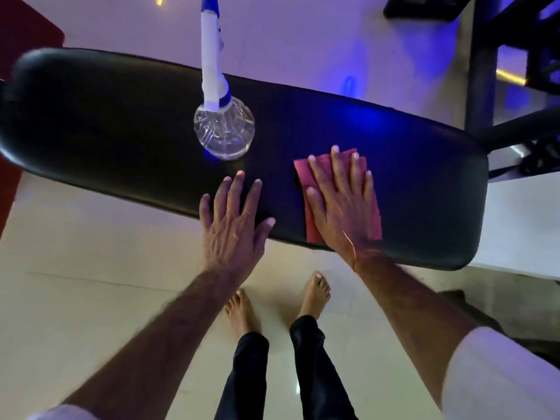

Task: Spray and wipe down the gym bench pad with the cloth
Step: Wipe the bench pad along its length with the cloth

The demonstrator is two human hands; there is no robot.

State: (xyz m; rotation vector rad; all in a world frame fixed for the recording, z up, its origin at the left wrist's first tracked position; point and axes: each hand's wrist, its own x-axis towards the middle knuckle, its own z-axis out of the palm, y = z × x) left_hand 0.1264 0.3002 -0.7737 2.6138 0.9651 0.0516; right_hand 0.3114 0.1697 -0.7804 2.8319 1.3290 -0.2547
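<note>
Black pad point(106, 116) runs upper left to lower right. Bottle point(222, 128) stands at centre, untouched. Left hand point(233, 225) spread, empty, on the near edge. Right hand point(342, 207) spread flat, pressing cloth point(312, 222) down: wiping looks underway. Wetness unreadable; pad's left end blurred.

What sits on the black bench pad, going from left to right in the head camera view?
Clear plastic spray bottle with a blue-and-white trigger head → bare left hand → right hand flat on the pink cloth.
</note>
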